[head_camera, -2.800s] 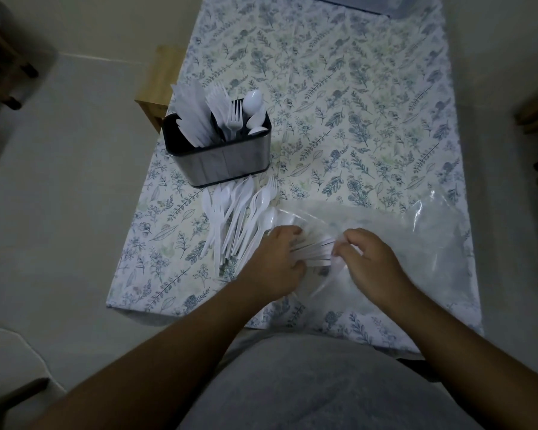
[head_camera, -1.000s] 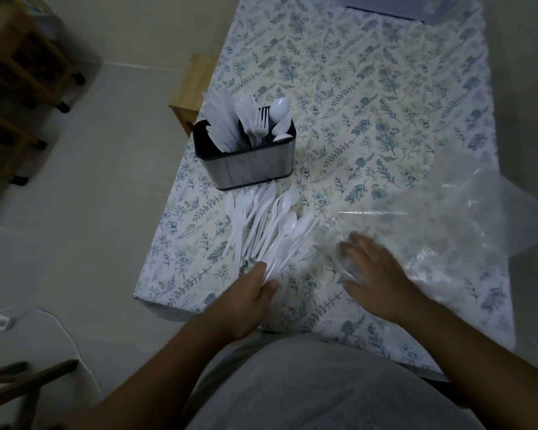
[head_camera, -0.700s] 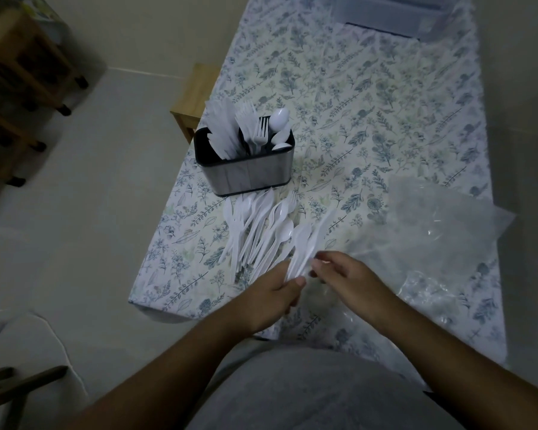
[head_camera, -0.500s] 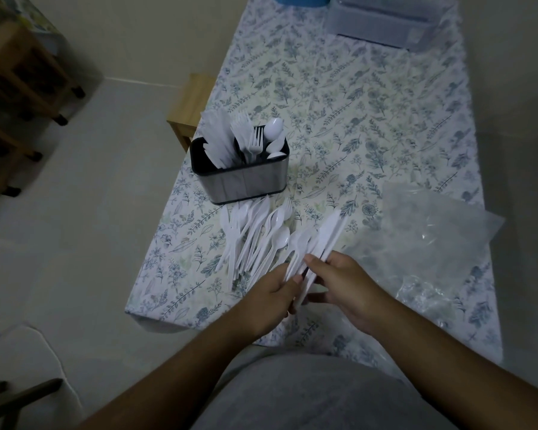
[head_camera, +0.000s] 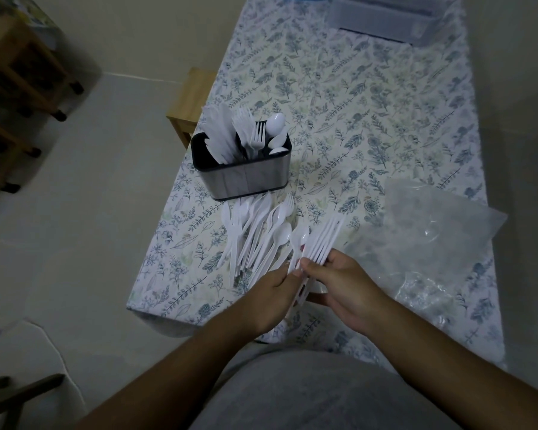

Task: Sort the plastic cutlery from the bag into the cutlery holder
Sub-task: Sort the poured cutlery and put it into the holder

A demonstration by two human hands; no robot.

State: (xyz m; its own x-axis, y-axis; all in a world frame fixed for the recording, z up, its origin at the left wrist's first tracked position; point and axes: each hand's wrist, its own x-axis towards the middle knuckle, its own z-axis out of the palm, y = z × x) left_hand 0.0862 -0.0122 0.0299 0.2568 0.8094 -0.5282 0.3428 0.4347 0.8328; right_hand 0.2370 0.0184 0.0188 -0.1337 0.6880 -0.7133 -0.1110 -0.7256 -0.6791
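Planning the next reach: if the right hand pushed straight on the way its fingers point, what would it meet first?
The right hand, gripping a bundle of forks, points left at the left hand, which it would likely meet first. Beyond lies the loose cutlery pile.

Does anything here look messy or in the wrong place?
Yes. A loose pile of cutlery lies fanned out on the table in front of the holder, not yet sorted in. The bag lies crumpled to the right. Nothing looks broken.
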